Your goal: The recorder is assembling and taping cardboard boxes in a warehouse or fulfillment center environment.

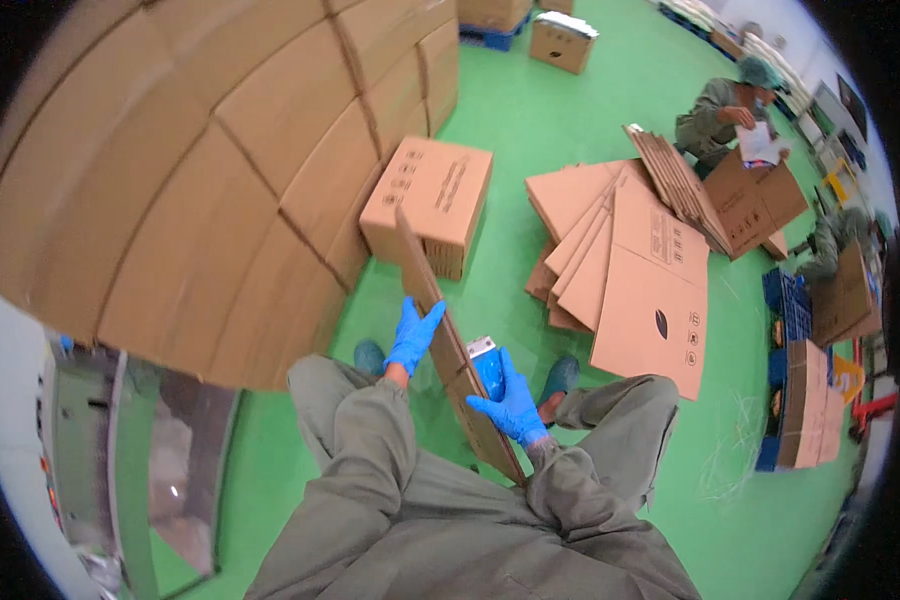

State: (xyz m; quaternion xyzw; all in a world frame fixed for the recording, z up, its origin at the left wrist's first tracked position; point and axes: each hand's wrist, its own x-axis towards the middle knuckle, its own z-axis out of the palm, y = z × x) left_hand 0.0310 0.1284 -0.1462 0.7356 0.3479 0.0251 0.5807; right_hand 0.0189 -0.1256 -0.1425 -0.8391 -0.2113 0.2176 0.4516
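Note:
A folded-flat cardboard box (450,350) stands on its edge between my knees, slanting away from me. My left hand (415,336), in a blue glove, grips its left side near the upper edge. On the other side is my gloved right hand (515,400), its thumb reaching toward the cardboard. Its fingers close round a small blue item with a whitish end (483,350); what kind it is I cannot make out. Just beyond the flat box, a closed brown carton (428,195) rests on the green floor.
Stacked cartons (210,180) form a wall on the left. Flattened boxes (650,270) lie fanned out at right. Beyond them a crouching co-worker (720,115) holds white paper over an open carton (755,205). Another person (840,240) works near a blue pallet (790,310).

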